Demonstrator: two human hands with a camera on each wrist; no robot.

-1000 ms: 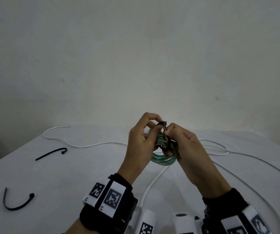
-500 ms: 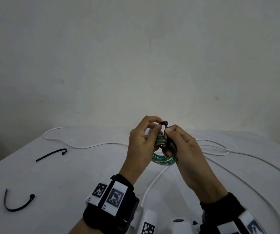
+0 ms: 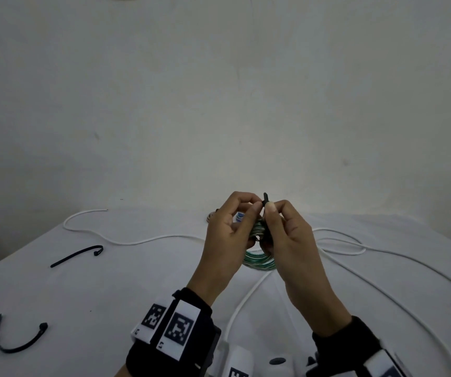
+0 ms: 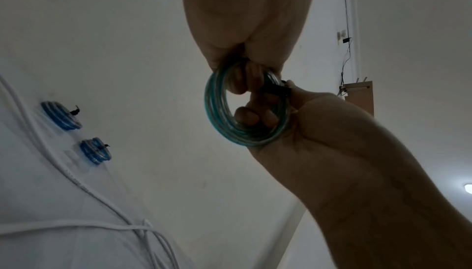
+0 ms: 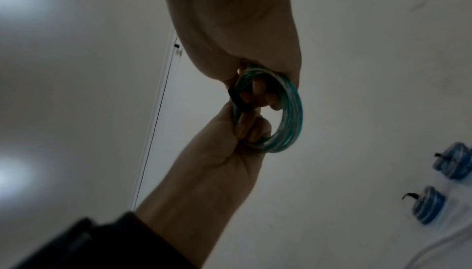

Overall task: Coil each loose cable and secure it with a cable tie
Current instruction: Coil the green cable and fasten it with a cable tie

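Observation:
A green and clear cable coil (image 3: 259,261) hangs between both hands above the table (image 3: 110,295). A black cable tie (image 3: 265,198) wraps it, its end sticking up between the fingertips. My left hand (image 3: 251,210) grips the coil's top with curled fingers, thumb and forefinger close against the tie. My right hand (image 3: 273,210) pinches the tie and hooks its lower fingers through the coil. The left wrist view shows the coil (image 4: 217,116) and tie (image 4: 275,89) against the right hand (image 4: 332,142). The right wrist view shows the coil (image 5: 291,116), the tie (image 5: 238,101) and the left hand (image 5: 224,152).
Two loose black cable ties (image 3: 77,255) (image 3: 20,338) lie on the table's left side. Loose white cable (image 3: 137,240) runs across the back and loops on the right (image 3: 354,248). Two blue coils, each tied (image 4: 61,116) (image 4: 95,150), lie at the back by the wall.
Both hands keep hold of the coil and tie in nearly the same place. The left thumb and forefinger have closed in against the tie's upright end.

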